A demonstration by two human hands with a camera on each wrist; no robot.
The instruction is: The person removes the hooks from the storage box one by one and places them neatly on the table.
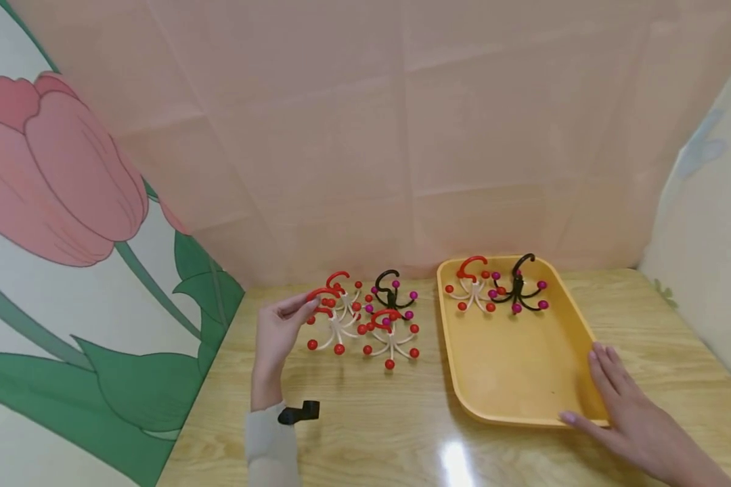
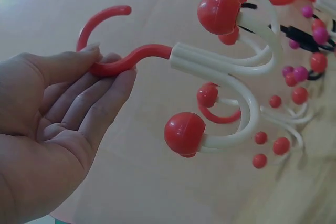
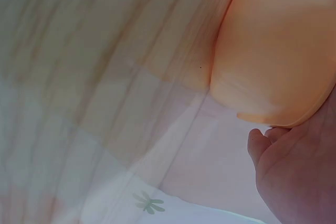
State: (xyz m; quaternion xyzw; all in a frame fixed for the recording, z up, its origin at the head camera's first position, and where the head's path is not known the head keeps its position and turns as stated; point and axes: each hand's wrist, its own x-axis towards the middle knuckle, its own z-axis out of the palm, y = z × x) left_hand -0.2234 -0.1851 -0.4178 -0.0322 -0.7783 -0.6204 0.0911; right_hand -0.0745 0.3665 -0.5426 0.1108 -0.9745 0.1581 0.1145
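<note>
My left hand (image 1: pixel 278 338) pinches the red hook end of a white multi-arm hook hanger (image 2: pixel 197 62) between thumb and fingers. The hanger's curved white arms end in red balls and point away from the palm. Close to it on the table are another red-and-white hanger (image 1: pixel 392 339), one more behind it, and a black hanger (image 1: pixel 392 298) with magenta balls. My right hand (image 1: pixel 633 416) rests against the near right corner of a yellow tray (image 1: pixel 449 352), fingers extended along the right rim and thumb at the front rim. The right wrist view shows this hand beside the tray's outer side (image 3: pixel 273 51).
Inside the tray, at its far end, are a red-and-white hanger (image 1: pixel 475 291) and a black hanger (image 1: pixel 517 287) with magenta balls. The wooden table (image 1: pixel 371 426) ends at a pinkish cloth backdrop (image 1: pixel 341 169). Patterned panels stand at the left and right.
</note>
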